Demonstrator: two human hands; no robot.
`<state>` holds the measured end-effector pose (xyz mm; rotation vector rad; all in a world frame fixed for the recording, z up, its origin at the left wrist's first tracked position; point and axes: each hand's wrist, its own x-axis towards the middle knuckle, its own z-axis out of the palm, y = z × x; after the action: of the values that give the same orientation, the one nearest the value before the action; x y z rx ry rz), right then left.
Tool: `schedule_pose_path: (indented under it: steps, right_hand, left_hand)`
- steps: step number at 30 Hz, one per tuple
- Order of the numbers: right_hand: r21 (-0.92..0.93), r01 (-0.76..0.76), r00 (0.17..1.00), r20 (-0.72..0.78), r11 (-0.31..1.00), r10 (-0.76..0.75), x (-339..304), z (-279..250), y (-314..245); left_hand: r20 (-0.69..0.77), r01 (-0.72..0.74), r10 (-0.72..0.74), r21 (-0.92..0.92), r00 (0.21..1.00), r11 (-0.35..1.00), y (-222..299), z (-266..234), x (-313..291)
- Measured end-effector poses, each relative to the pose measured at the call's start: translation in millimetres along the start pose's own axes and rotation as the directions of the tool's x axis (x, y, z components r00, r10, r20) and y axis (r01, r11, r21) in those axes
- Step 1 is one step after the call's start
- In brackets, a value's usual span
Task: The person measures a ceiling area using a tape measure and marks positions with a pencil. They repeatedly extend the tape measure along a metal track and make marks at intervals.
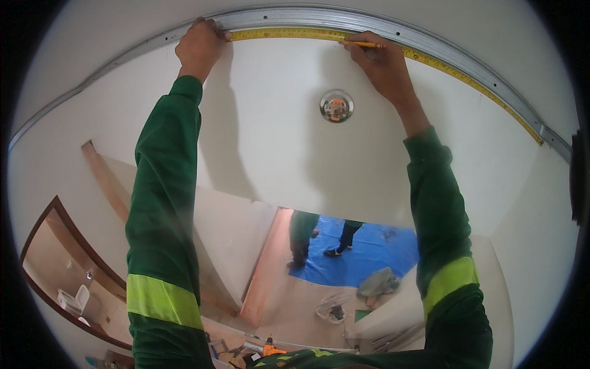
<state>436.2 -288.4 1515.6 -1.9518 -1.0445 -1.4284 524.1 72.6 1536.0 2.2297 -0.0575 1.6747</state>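
High up, my left hand (200, 48) is closed on the near-left end of a yellow tape measure (283, 33); what its fingers wrap round is partly hidden. The blade runs right along the lower edge of a galvanized metal track (307, 17) with small holes and reaches the track's far right part. My right hand (381, 61) grips a yellow pencil (367, 44) between the fingers, its tip at the tape's lower edge. That hand also rests close against the blade and track. Both arms are stretched upward in green sleeves.
Below the track, a round chrome-rimmed fixture (336, 106) is set in the white surface. Farther down are a blue sheet (369, 255) with two people's legs, plastic bags (378, 283), an orange power drill (270, 349) among tools, and a brown-framed opening (46, 215) at left.
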Motion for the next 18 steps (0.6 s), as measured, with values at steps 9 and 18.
schedule_pose_path:
  steps: [9,18]
  right_hand:
    - [-0.109,0.038,0.999,-0.001,0.993,-0.038,7.6,29.6,-3.0]
    - [-0.155,-0.086,0.995,0.042,0.984,0.093,12.1,25.5,-12.5]
  left_hand:
    - [-0.027,-0.027,0.026,-0.059,0.999,0.998,-5.1,5.4,-0.4]
    - [-0.053,-0.072,0.067,-0.088,0.996,0.994,-12.3,12.7,4.4]
